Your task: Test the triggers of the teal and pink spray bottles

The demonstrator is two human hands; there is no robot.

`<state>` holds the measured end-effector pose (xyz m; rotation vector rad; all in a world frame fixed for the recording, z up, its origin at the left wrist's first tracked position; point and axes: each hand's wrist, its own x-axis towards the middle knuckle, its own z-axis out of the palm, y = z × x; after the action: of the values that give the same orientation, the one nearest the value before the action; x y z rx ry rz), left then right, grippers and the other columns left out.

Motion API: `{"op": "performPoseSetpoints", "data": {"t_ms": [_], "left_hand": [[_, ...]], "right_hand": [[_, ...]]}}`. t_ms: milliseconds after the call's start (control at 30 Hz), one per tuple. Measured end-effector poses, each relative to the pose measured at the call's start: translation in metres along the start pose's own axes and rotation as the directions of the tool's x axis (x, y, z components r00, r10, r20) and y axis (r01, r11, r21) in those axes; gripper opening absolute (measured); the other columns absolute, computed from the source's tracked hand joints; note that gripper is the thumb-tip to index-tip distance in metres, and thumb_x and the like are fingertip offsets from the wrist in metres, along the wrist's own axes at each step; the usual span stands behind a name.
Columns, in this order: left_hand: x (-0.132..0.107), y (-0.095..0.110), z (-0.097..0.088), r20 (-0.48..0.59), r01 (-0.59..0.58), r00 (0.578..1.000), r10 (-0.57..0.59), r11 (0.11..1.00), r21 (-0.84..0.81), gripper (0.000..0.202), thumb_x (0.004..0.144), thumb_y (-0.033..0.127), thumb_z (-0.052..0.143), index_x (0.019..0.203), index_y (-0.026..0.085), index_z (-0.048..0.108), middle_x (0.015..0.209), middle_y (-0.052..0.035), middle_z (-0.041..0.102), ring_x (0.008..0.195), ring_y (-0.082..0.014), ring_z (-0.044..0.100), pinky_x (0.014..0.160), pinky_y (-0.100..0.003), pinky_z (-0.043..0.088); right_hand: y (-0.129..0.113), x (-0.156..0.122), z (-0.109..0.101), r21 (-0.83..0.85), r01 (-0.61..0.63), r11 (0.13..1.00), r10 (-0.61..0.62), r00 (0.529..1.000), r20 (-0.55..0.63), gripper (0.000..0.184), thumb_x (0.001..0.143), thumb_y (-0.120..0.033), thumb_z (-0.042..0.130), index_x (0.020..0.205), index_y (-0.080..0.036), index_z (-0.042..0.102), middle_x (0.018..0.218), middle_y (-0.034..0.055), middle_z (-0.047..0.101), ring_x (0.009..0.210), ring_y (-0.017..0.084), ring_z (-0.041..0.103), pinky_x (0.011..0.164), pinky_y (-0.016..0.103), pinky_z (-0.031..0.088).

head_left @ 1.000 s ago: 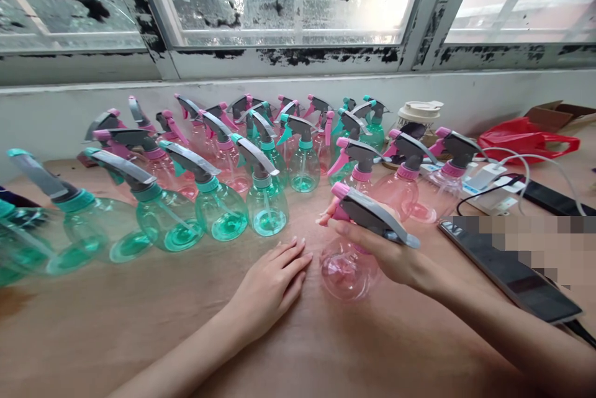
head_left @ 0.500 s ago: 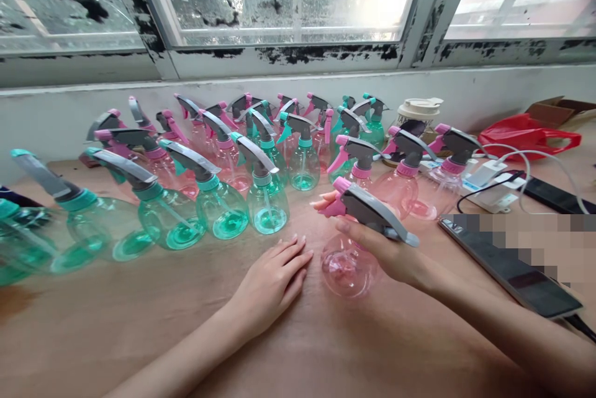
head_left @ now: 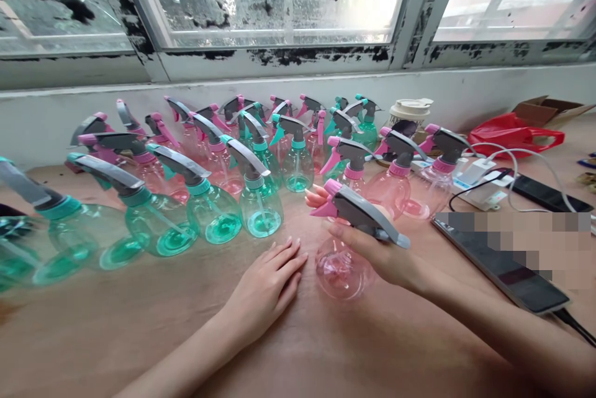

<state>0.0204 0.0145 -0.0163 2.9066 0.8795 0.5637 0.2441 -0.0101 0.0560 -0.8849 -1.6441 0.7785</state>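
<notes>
Head view, one item in hand: pink spray bottle [head_left: 339,271], grasped by its grey-and-pink trigger head in the right hand [head_left: 377,255], body hanging below the fingers. Left hand [head_left: 265,289]: released, fingers spread, palm down on the table [head_left: 139,336], just left of that bottle. Ahead of both hands: rows of green spray bottles [head_left: 259,215] and pink spray bottles [head_left: 388,190]. Right of the right hand: phone [head_left: 500,264]
</notes>
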Motion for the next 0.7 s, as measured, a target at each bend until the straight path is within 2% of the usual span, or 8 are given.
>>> {"op": "performPoseSetpoints", "data": {"t_ms": [133,300,433,600,700], "left_hand": [[-0.0009,-0.0002,-0.0002,-0.001,0.006,1.000,-0.006,1.000,-0.005,0.036,0.099,0.017,0.043,0.131,0.015,0.060,0.141,-0.0129,0.054,0.132,-0.0264,0.049,0.109,-0.049,0.041],[-0.0009,0.0000,0.0007,0.003,0.006,1.000,-0.006,1.000,-0.012,0.035,0.099,0.017,0.044,0.130,0.015,0.060,0.141,-0.0131,0.055,0.132,-0.0266,0.050,0.109,-0.049,0.041],[-0.0006,-0.0001,0.0006,-0.008,0.005,1.000,-0.005,1.000,-0.016,0.036,0.099,0.017,0.044,0.131,0.015,0.059,0.141,-0.0130,0.055,0.132,-0.0266,0.050,0.109,-0.049,0.041],[-0.0004,0.0005,-0.0010,-0.009,0.007,1.000,-0.007,1.000,-0.016,0.035,0.099,0.018,0.043,0.130,0.015,0.060,0.140,-0.0125,0.056,0.131,-0.0264,0.050,0.109,-0.048,0.042],[0.0002,0.0010,-0.0017,0.004,0.014,1.000,-0.014,1.000,-0.005,0.035,0.099,0.019,0.043,0.130,0.016,0.060,0.140,-0.0118,0.056,0.131,-0.0259,0.050,0.109,-0.047,0.042]], "right_hand": [[0.0001,-0.0001,-0.0012,-0.003,-0.022,1.000,0.022,1.000,0.010,0.025,0.089,-0.022,0.059,0.114,-0.023,0.061,0.091,0.0020,0.067,0.086,0.020,0.066,0.081,0.036,0.055],[-0.0007,0.0001,-0.0021,-0.042,-0.025,0.999,0.025,1.000,0.011,0.021,0.089,-0.024,0.059,0.111,-0.024,0.060,0.081,-0.0007,0.059,0.068,0.016,0.057,0.065,0.031,0.050],[-0.0023,0.0007,-0.0023,-0.086,-0.020,0.996,0.021,1.000,0.014,0.011,0.090,-0.030,0.059,0.099,-0.023,0.059,0.078,-0.0015,0.055,0.065,0.015,0.054,0.063,0.029,0.047],[-0.0026,-0.0005,-0.0015,-0.068,-0.005,0.998,0.005,1.000,-0.001,0.015,0.090,-0.034,0.060,0.098,-0.022,0.057,0.088,0.0007,0.061,0.076,0.016,0.059,0.070,0.029,0.049],[-0.0032,-0.0025,-0.0019,-0.105,-0.023,0.994,0.022,1.000,-0.009,0.016,0.090,-0.037,0.060,0.094,-0.022,0.058,0.084,0.0001,0.060,0.072,0.015,0.057,0.066,0.029,0.048]]}}
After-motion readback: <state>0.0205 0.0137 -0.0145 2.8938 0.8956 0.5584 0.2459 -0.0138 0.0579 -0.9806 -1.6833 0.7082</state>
